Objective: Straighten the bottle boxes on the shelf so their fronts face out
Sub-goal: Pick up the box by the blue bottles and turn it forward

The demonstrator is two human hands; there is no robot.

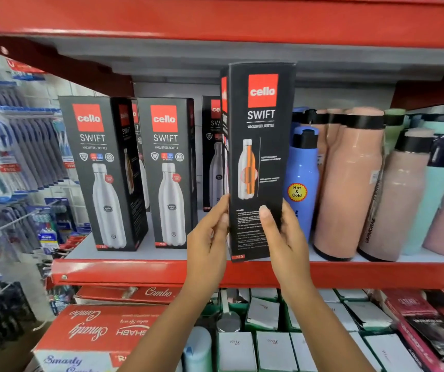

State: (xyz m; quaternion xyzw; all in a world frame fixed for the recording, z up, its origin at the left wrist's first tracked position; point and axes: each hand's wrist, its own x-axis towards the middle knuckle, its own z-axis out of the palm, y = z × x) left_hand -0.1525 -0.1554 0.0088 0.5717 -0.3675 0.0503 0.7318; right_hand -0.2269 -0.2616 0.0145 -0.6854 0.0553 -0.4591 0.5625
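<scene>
Head camera view: a tall black Cello Swift bottle box [259,146] stands upright at the front edge of a red shelf [140,273], its side panel with a cutaway bottle drawing turned outward. Both hands grip its lower part. The left hand [210,237] presses fingers against the left edge; the right hand [282,234] wraps the right edge, thumb lying across the panel. To the left, two matching boxes [103,173] [168,170] show their fronts, and another [211,154] stands behind. Just right stand a blue bottle [302,181] and pink bottles [349,183].

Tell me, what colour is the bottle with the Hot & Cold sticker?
Blue bottle with a black cap, seen in the head view.
</scene>
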